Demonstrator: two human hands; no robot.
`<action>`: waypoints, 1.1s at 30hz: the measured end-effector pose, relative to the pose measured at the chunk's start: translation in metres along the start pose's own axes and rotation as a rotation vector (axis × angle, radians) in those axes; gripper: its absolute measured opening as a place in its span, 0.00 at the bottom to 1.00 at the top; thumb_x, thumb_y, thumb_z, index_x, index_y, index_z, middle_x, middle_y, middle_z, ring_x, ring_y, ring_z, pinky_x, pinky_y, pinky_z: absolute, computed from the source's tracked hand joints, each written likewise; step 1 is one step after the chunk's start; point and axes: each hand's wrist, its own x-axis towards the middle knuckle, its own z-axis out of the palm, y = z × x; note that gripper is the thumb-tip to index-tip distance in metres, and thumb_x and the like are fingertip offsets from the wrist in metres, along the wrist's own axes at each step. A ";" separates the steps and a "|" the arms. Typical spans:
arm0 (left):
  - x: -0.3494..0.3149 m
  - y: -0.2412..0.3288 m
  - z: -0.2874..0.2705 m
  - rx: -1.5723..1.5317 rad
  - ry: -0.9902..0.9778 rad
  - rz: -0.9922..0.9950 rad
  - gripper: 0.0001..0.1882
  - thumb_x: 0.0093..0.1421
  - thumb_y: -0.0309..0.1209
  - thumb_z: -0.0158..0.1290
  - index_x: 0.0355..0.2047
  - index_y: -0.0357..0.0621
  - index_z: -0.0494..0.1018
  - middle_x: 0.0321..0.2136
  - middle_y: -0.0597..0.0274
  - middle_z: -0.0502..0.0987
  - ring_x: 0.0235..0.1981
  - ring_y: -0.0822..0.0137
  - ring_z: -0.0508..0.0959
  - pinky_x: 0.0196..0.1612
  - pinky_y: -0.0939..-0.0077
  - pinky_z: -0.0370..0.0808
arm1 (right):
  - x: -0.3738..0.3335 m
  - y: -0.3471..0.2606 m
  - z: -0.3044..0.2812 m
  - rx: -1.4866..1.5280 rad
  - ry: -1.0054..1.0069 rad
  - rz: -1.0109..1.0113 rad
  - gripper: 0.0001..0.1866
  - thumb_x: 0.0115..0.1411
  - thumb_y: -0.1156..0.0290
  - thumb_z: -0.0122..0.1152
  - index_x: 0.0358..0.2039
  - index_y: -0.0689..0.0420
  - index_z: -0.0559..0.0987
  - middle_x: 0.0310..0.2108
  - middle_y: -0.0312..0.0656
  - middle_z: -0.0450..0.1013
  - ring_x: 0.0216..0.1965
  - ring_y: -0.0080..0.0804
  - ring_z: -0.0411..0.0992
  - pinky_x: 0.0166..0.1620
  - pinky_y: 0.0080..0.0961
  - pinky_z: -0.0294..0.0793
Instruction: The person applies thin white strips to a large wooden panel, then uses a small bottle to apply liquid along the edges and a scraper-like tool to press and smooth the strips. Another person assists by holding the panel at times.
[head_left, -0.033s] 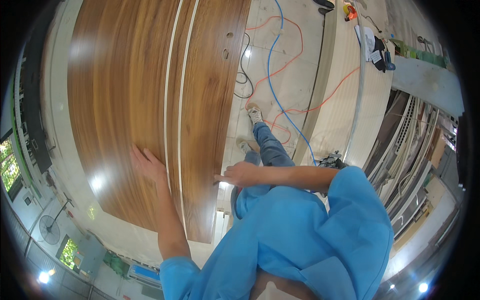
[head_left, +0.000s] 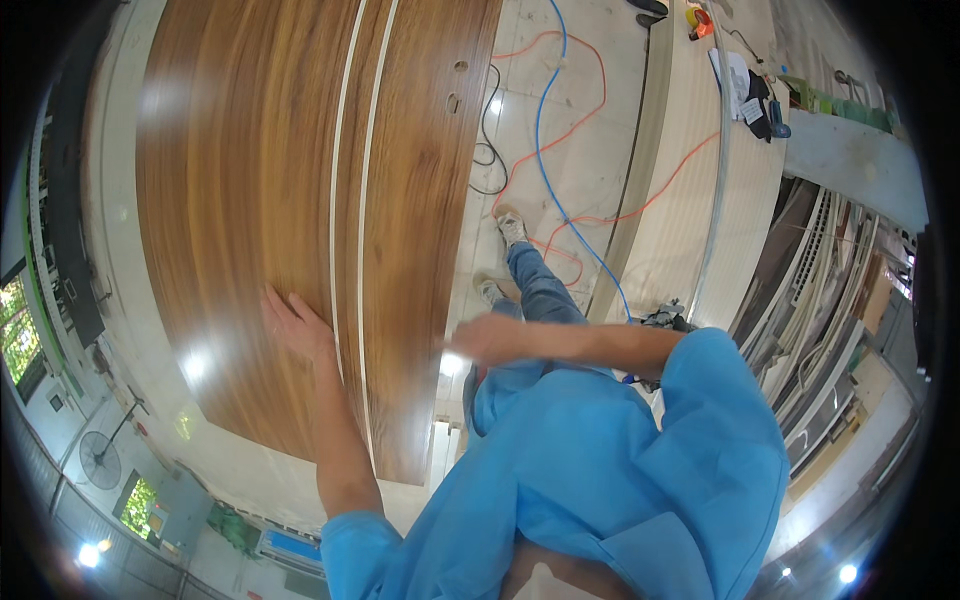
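A large wood-grain door panel (head_left: 240, 200) with two pale lengthwise strips (head_left: 365, 180) lies before me. My left hand (head_left: 298, 328) rests on its glossy face, left of the strips, fingers stretched out and nothing in them. Just off the panel's right edge hovers my right hand (head_left: 485, 340), smeared by motion. Its fingertips point toward that edge; whether they touch it or hold anything I cannot make out. Two small cutouts (head_left: 455, 100) show near the panel's far right edge.
A blue hose (head_left: 540, 130) and an orange cord (head_left: 603, 85) trail over the tiled floor on the right. Beyond stands a pale ribbed panel (head_left: 670, 220) with a roll of tape (head_left: 698, 18) at its far end. Long strips (head_left: 800, 290) are stacked further right.
My right hand has shifted slightly to the right, away from the panel's edge, and is now blurred. The left hand stays in place.
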 end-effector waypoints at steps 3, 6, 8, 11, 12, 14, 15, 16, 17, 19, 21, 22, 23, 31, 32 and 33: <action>-0.001 -0.002 -0.001 0.000 0.007 -0.002 0.28 0.76 0.43 0.40 0.70 0.41 0.63 0.69 0.43 0.63 0.69 0.43 0.63 0.70 0.50 0.59 | 0.012 0.064 -0.072 -0.155 0.249 0.237 0.21 0.64 0.71 0.58 0.58 0.54 0.77 0.46 0.42 0.79 0.47 0.42 0.79 0.44 0.37 0.81; -0.001 -0.005 -0.001 -0.006 0.016 -0.002 0.29 0.76 0.44 0.40 0.70 0.41 0.63 0.69 0.44 0.64 0.70 0.45 0.63 0.71 0.51 0.58 | 0.039 0.149 -0.163 -0.220 1.054 0.207 0.15 0.65 0.70 0.61 0.52 0.47 0.83 0.39 0.42 0.80 0.35 0.43 0.80 0.36 0.36 0.80; -0.001 -0.007 0.000 0.018 -0.002 -0.009 0.30 0.76 0.46 0.38 0.71 0.41 0.62 0.70 0.45 0.63 0.71 0.46 0.61 0.73 0.51 0.56 | 0.050 0.174 -0.196 -0.157 1.107 0.180 0.16 0.67 0.70 0.61 0.55 0.49 0.82 0.38 0.42 0.81 0.32 0.37 0.77 0.37 0.31 0.78; -0.002 -0.010 0.004 -0.045 0.023 -0.010 0.31 0.76 0.47 0.39 0.71 0.41 0.62 0.70 0.46 0.63 0.71 0.46 0.61 0.73 0.50 0.56 | 0.053 0.165 -0.189 -0.014 1.104 0.170 0.13 0.67 0.66 0.57 0.49 0.52 0.83 0.37 0.48 0.81 0.36 0.49 0.78 0.41 0.43 0.78; -0.002 -0.012 0.005 -0.050 0.024 -0.014 0.31 0.76 0.47 0.39 0.70 0.41 0.63 0.70 0.46 0.63 0.71 0.47 0.61 0.73 0.51 0.56 | 0.051 0.154 -0.174 0.022 1.096 0.182 0.13 0.67 0.64 0.54 0.46 0.53 0.83 0.37 0.52 0.81 0.39 0.55 0.79 0.42 0.51 0.79; -0.003 -0.015 0.008 -0.061 0.062 0.022 0.31 0.75 0.48 0.40 0.70 0.42 0.63 0.70 0.47 0.64 0.71 0.47 0.61 0.72 0.51 0.57 | 0.045 0.127 -0.129 -0.041 1.100 0.203 0.15 0.65 0.69 0.59 0.52 0.50 0.82 0.38 0.46 0.80 0.38 0.48 0.79 0.41 0.42 0.79; -0.002 -0.017 0.009 -0.080 0.080 0.030 0.30 0.75 0.48 0.40 0.69 0.42 0.65 0.70 0.47 0.64 0.71 0.47 0.62 0.72 0.52 0.58 | 0.043 0.116 -0.108 -0.046 1.101 0.255 0.18 0.65 0.72 0.61 0.55 0.49 0.81 0.39 0.43 0.80 0.38 0.45 0.79 0.40 0.37 0.79; -0.002 -0.018 0.011 -0.079 0.102 0.035 0.30 0.75 0.48 0.41 0.69 0.42 0.65 0.70 0.47 0.64 0.71 0.47 0.62 0.72 0.52 0.58 | 0.041 0.106 -0.085 -0.070 1.095 0.181 0.19 0.65 0.72 0.61 0.56 0.48 0.81 0.38 0.43 0.79 0.37 0.45 0.79 0.40 0.37 0.79; -0.002 -0.019 0.013 -0.072 0.111 0.044 0.30 0.75 0.48 0.41 0.69 0.42 0.66 0.70 0.47 0.64 0.70 0.47 0.62 0.72 0.53 0.58 | 0.036 0.092 -0.054 -0.051 1.081 0.170 0.19 0.65 0.72 0.60 0.57 0.48 0.80 0.36 0.42 0.79 0.36 0.44 0.78 0.39 0.37 0.78; -0.002 -0.021 0.017 -0.045 0.122 0.043 0.30 0.75 0.48 0.41 0.68 0.42 0.66 0.69 0.48 0.65 0.70 0.48 0.63 0.71 0.53 0.59 | 0.029 0.060 0.008 -0.120 1.060 0.132 0.21 0.64 0.73 0.60 0.59 0.48 0.80 0.30 0.42 0.75 0.31 0.40 0.75 0.35 0.36 0.76; -0.003 -0.024 0.022 -0.056 0.174 0.091 0.30 0.75 0.48 0.41 0.68 0.41 0.66 0.69 0.48 0.66 0.70 0.47 0.63 0.71 0.52 0.60 | 0.019 0.021 0.069 -0.224 0.984 0.085 0.26 0.64 0.74 0.60 0.63 0.47 0.76 0.25 0.41 0.70 0.27 0.38 0.73 0.31 0.36 0.74; -0.004 -0.025 0.025 -0.063 0.193 0.094 0.30 0.75 0.48 0.41 0.68 0.41 0.67 0.69 0.48 0.66 0.69 0.47 0.64 0.71 0.52 0.60 | 0.013 -0.001 0.098 -0.239 0.927 0.083 0.28 0.64 0.73 0.59 0.66 0.45 0.73 0.26 0.40 0.70 0.29 0.41 0.73 0.31 0.37 0.75; -0.003 -0.027 0.028 -0.050 0.189 0.097 0.30 0.75 0.47 0.41 0.67 0.40 0.67 0.68 0.48 0.66 0.69 0.47 0.64 0.71 0.52 0.60 | 0.007 -0.026 0.127 -0.222 0.852 0.080 0.30 0.63 0.74 0.59 0.67 0.48 0.71 0.26 0.39 0.69 0.29 0.40 0.73 0.30 0.37 0.75; -0.015 -0.009 0.014 -0.112 0.168 0.293 0.30 0.73 0.44 0.47 0.67 0.37 0.65 0.66 0.46 0.69 0.69 0.45 0.64 0.69 0.50 0.62 | -0.034 -0.131 0.225 -0.028 0.335 -0.162 0.28 0.61 0.74 0.59 0.63 0.55 0.74 0.30 0.41 0.74 0.34 0.37 0.77 0.32 0.38 0.78; -0.023 0.001 0.009 -0.158 0.041 0.432 0.31 0.72 0.44 0.48 0.68 0.38 0.65 0.67 0.45 0.68 0.70 0.44 0.62 0.70 0.48 0.61 | -0.038 -0.124 0.213 -0.017 0.300 -0.133 0.26 0.61 0.73 0.59 0.62 0.54 0.75 0.31 0.41 0.75 0.36 0.37 0.78 0.33 0.38 0.79; -0.033 0.015 0.005 -0.235 -0.045 0.549 0.31 0.71 0.44 0.50 0.69 0.39 0.64 0.67 0.45 0.67 0.71 0.43 0.61 0.70 0.45 0.60 | -0.041 -0.112 0.194 -0.004 0.300 -0.153 0.25 0.62 0.73 0.59 0.61 0.53 0.77 0.32 0.41 0.76 0.37 0.38 0.78 0.35 0.38 0.79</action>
